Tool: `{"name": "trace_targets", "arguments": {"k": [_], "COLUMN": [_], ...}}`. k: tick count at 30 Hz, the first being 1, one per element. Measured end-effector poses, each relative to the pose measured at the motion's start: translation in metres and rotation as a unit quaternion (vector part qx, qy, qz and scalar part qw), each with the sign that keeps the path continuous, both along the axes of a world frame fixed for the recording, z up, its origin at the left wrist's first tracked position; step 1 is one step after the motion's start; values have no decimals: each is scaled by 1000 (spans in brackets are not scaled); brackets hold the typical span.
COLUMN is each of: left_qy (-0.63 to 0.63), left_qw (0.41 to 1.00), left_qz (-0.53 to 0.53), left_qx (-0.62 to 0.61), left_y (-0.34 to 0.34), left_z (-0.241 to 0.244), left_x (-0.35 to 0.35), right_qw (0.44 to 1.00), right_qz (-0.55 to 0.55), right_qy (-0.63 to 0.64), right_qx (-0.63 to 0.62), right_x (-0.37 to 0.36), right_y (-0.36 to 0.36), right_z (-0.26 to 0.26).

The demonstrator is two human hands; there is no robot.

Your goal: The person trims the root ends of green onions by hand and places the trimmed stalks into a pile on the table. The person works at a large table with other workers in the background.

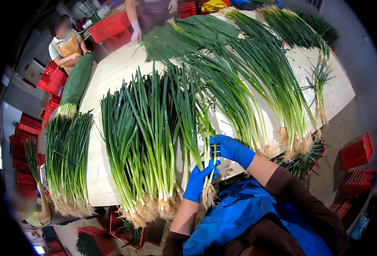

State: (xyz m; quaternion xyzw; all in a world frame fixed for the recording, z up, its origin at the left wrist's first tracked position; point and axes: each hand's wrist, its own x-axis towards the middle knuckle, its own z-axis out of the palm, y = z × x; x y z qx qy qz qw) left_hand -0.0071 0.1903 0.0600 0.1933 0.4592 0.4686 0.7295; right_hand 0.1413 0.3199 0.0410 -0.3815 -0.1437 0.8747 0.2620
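My left hand [198, 182], in a blue glove, is closed around the pale stems of a few green onions [206, 153], just above their roots, at the table's near edge. My right hand [231, 148], gloved in blue too, is at the same stems a little higher up, its fingers curled at one stalk; dark bands show on its fingers. Left of my hands lies a wide row of green onions [143, 144], roots towards me. To the right are more loose green onions [271, 92] with roots near the edge.
A pale wooden table [111, 76] carries further bundles. A green mesh wrap [169, 38] lies at the back, near a person's gloved hand [136, 32]. Another person at the far left handles a wrapped bundle [79, 76]. Red plastic crates [356, 150] stand around on the floor.
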Motion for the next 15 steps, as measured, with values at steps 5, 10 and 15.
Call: {"name": "trace_targets", "arguments": {"k": [5,10,15], "left_qy": [1,-39,12], "left_qw": [999,997,999], "left_qz": [11,65,29], "left_qx": [-45,-16,13], "left_y": [-6,-20,-15], "left_z": [12,-4,-24], "left_x": [14,-2,-5], "right_qw": [997,995,984], "right_qz": [-40,-21,-28], "right_qy": [21,83,178], "right_qx": [68,51,-4], "right_x": [-11,-8,-3], "right_y": [-5,-5,-5], "right_z": [1,-4,2]}}
